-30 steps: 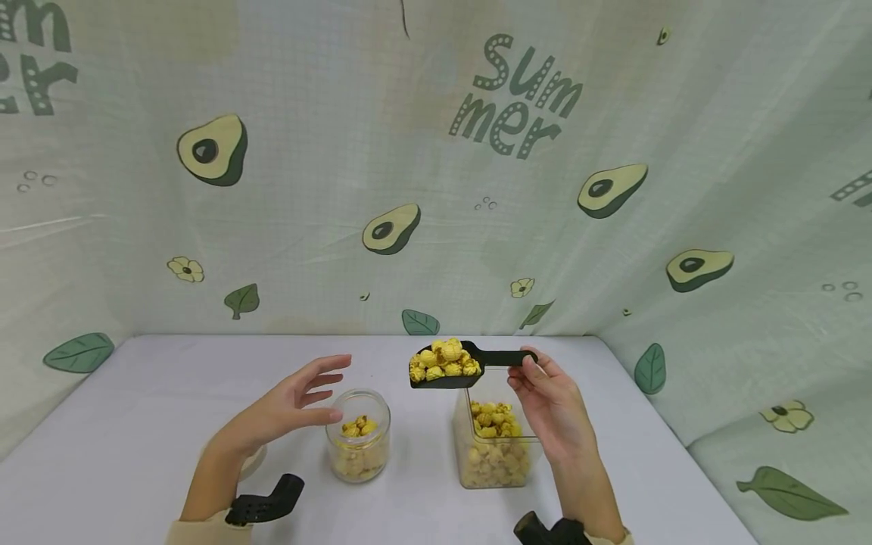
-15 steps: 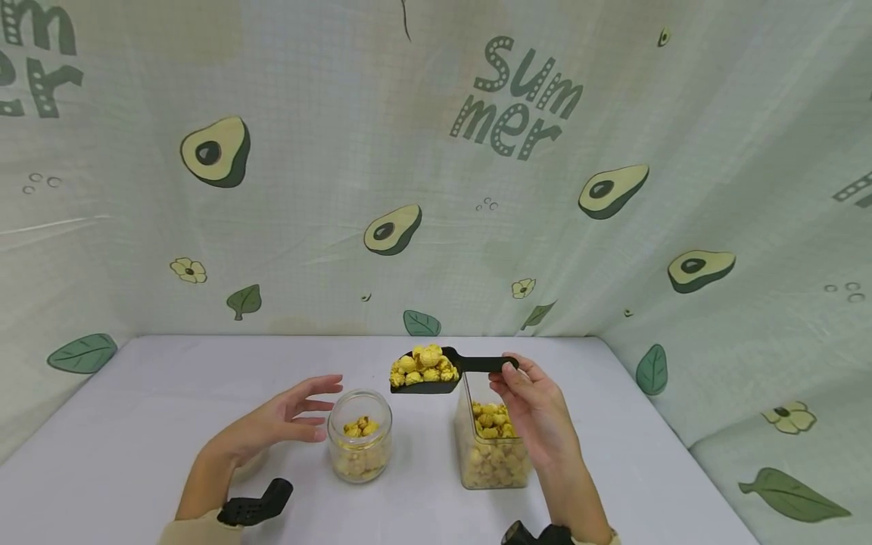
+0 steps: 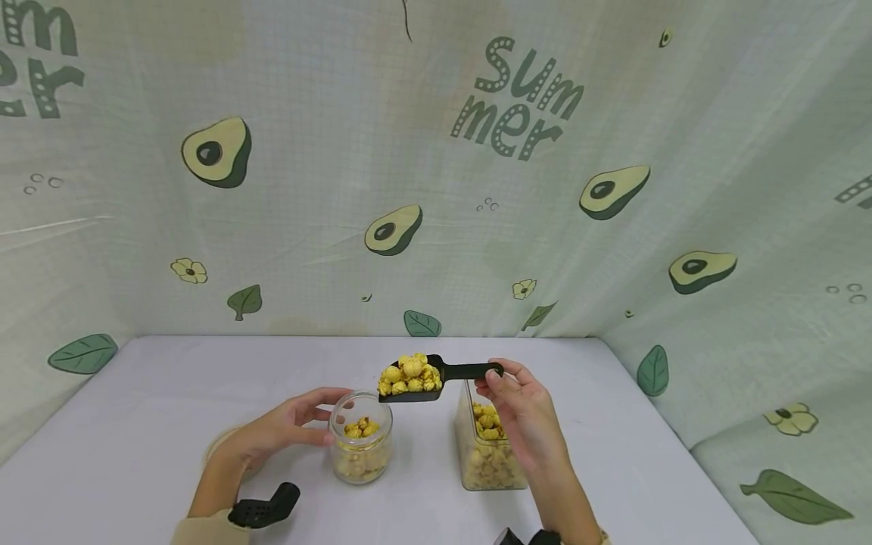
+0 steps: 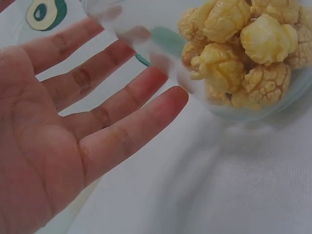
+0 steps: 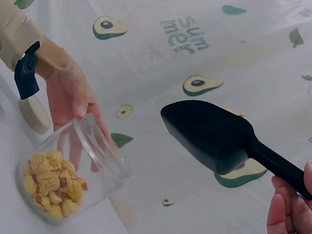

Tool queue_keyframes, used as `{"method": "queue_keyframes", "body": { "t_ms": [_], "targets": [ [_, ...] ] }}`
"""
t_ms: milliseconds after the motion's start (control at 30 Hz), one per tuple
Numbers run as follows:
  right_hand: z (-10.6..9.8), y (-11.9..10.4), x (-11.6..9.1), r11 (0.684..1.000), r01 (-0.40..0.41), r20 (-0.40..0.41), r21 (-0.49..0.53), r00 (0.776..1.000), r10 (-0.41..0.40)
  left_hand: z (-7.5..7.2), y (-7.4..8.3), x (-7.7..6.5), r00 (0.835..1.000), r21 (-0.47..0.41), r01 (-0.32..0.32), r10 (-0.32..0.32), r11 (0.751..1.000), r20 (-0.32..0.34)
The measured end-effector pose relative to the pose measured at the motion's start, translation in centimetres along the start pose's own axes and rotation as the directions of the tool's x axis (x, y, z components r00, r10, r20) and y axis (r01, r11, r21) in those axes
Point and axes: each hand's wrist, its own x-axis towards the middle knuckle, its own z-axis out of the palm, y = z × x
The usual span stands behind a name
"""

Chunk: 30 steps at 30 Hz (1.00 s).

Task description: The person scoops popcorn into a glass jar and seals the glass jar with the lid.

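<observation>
Popcorn [image 3: 412, 373] fills a black scoop [image 3: 436, 371], which my right hand [image 3: 521, 409] pinches by the end of its handle. The scoop's tip hangs just above the right rim of a glass jar [image 3: 362, 462]; its dark underside faces the right wrist view. My left hand [image 3: 289, 424] is at the jar's left side, fingers [image 4: 131, 117] fairly straight, fingertips right at the glass and partly seen through it. Some popcorn [image 5: 53, 185] lies in the lower part of the jar. A clear square container [image 3: 490, 473] of popcorn stands to the right, partly behind my right hand.
A pale round lid [image 5: 35, 113] lies on the white table [image 3: 123, 454] beneath my left wrist. Behind the table hangs a curtain [image 3: 306, 151] with printed avocados and leaves.
My right hand has carried the full scoop left and slightly down, from near the square container to the jar. My left hand dipped away, then came right to the jar's side.
</observation>
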Motion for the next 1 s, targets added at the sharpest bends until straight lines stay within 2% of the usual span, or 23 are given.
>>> {"method": "queue_keyframes", "body": {
  "t_ms": [333, 1000],
  "targets": [
    [0.31, 0.20, 0.00, 1.000, -0.010, -0.011, -0.027, 1.000, 0.010, 0.04, 0.13, 0.02, 0.999, -0.005, 0.044, -0.044, 0.999, 0.008],
    [1.05, 0.40, -0.15, 0.994, -0.040, -0.033, -0.103, 0.999, 0.037, 0.01, 0.29, -0.06, 0.999, 0.000, 0.028, -0.028, 1.000, 0.020]
  ]
}}
